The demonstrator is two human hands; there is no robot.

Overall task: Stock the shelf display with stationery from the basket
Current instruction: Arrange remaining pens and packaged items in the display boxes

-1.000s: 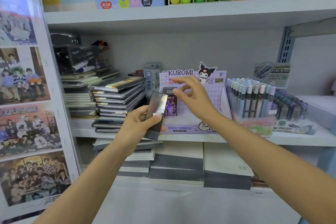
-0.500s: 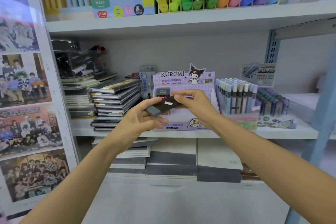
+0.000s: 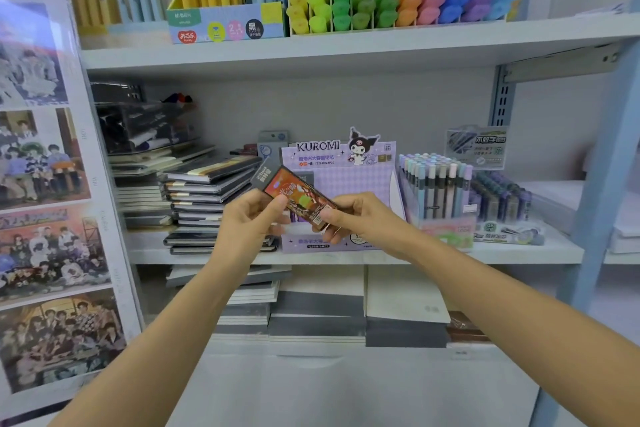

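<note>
A small flat pack (image 3: 296, 192) with a reddish-brown printed face and a dark grey end is held between both hands in front of the middle shelf. My left hand (image 3: 249, 218) pinches its left part with thumb on top. My right hand (image 3: 356, 218) pinches its lower right end near a barcode label. Right behind them stands the purple KUROMI display box (image 3: 349, 170), its open tray partly hidden by the hands. The basket is not in view.
Stacked notebooks (image 3: 204, 198) sit left of the display box, a tray of pastel pens (image 3: 436, 191) to its right. The upper shelf (image 3: 346, 45) carries highlighters and yellow pens. Paper pads (image 3: 318, 319) lie below. A photo-covered panel (image 3: 45, 184) borders the left.
The pack has been turned so its printed reddish face shows, and both hands have drawn it slightly nearer and lower from the display box. The view has tilted upward a little.
</note>
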